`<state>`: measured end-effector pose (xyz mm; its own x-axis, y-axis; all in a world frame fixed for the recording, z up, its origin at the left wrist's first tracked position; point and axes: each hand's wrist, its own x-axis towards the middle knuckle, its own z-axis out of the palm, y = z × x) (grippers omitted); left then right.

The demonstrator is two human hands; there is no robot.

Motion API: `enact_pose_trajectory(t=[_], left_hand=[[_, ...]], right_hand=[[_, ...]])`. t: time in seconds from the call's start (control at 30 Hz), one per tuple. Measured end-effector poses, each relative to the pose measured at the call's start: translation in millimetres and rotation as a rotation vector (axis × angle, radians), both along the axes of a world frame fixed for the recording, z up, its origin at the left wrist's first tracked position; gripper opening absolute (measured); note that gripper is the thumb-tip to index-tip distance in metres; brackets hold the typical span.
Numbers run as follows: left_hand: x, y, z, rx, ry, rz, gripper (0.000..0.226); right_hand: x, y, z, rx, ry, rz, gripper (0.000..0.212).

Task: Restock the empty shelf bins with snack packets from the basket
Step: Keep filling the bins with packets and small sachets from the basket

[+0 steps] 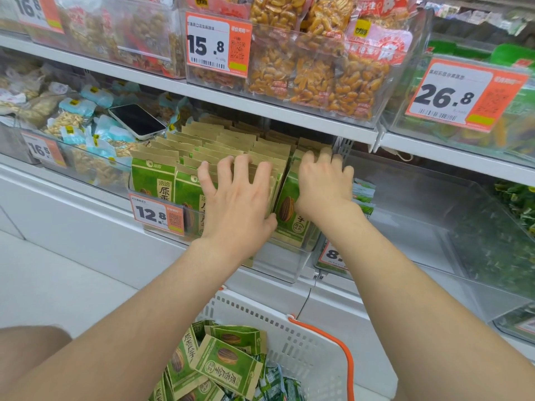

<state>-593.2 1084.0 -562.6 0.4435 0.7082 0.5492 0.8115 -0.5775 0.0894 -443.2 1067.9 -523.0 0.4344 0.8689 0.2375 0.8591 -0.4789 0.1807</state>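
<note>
Green-and-brown seed packets point(152, 180) stand upright in rows in the clear bin point(285, 266) on the middle shelf, and both my hands are on them.

My left hand point(237, 204) is spread wide over the middle rows. Its fingers are almost straight and press against the packet faces. The fingertips reach just over the top edges, and the thumb lies against the front of the stack.

My right hand point(322, 183) is just beside it on the right-hand row. Its fingers are curled over the packet tops and grip them, with the palm against the front packet.

A price tag point(157, 214) reading 12.8 is clipped to the bin's front left. Below my forearms sits the white basket point(307, 340) with its orange handle point(346, 354). Loose packets point(227, 363) of the same green kind lie tumbled in it, some face up and some on edge.

A phone point(137, 120) rests screen up on the bagged snacks in the bin to the left. To the right is another clear bin point(434, 204), with a few small green packs against its left wall, near my right wrist. Bags of peanut brittle point(315, 76) fill the bin on the shelf above.
</note>
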Motion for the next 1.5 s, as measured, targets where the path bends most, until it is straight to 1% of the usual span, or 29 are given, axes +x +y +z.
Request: enact_pose_trajectory(t=[0.1, 0.17, 0.2, 0.3, 0.33, 0.37, 0.43, 0.47, 0.5, 0.6, 0.63, 0.73, 0.8, 0.87, 1.0, 1.1, 1.4, 1.47, 1.5], left_hand=[[0, 0, 0, 0.002, -0.001, 0.003, 0.080], [0, 0, 0, 0.002, 0.000, 0.005, 0.080], [0, 0, 0, 0.002, 0.001, 0.005, 0.080], [1, 0, -1, 0.003, 0.001, 0.004, 0.080], [1, 0, -1, 0.003, 0.002, 0.004, 0.080], [1, 0, -1, 0.003, 0.003, 0.004, 0.080], [1, 1, -1, 0.004, 0.004, 0.006, 0.080], [1, 1, -1, 0.006, 0.004, 0.007, 0.080], [1, 1, -1, 0.008, 0.004, 0.007, 0.080], [2, 1, 0, 0.003, 0.005, 0.008, 0.080], [2, 1, 0, 0.004, 0.004, 0.007, 0.080], [2, 1, 0, 0.009, -0.002, 0.001, 0.080], [2, 1, -1, 0.009, 0.002, 0.000, 0.081], [1, 2, -1, 0.014, 0.005, 0.000, 0.082], [0, 2, -1, 0.010, -0.001, -0.004, 0.084], [1, 1, -2, -0.002, -0.017, -0.017, 0.085], [-6, -5, 5, -0.004, -0.126, -0.089, 0.089], [-10, -9, 6, 0.027, -0.136, -0.120, 0.089], [-13, -11, 6, 0.056, -0.158, -0.138, 0.084]], right_hand=[[3, 2, 1, -0.060, 0.040, 0.023, 0.072], [3, 4, 1, -0.076, 0.042, 0.019, 0.072], [4, 5, 2, -0.077, 0.044, 0.017, 0.075], [4, 7, 2, -0.068, 0.057, 0.013, 0.095], [4, 8, 2, -0.074, 0.058, 0.019, 0.096], [4, 8, 2, -0.091, 0.056, 0.034, 0.089], [4, 9, 5, -0.115, 0.043, 0.070, 0.059], [5, 9, 6, -0.110, 0.032, 0.080, 0.048], [5, 8, 8, -0.084, 0.021, 0.087, 0.046], [9, 8, 10, 0.029, -0.005, 0.092, 0.059], [10, 9, 10, 0.029, 0.002, 0.092, 0.060], [10, 9, 7, -0.054, 0.049, 0.074, 0.065], [9, 9, 5, -0.072, 0.033, 0.054, 0.078], [9, 8, 5, -0.049, 0.017, 0.037, 0.090], [9, 6, 4, 0.050, 0.048, 0.022, 0.094], [9, 2, 3, 0.113, 0.030, 0.022, 0.094], [-2, -16, 0, 0.268, -0.022, 0.074, 0.066], [-9, -25, -1, 0.318, -0.055, 0.105, 0.053], [-14, -32, 0, 0.364, -0.060, 0.143, 0.044]])
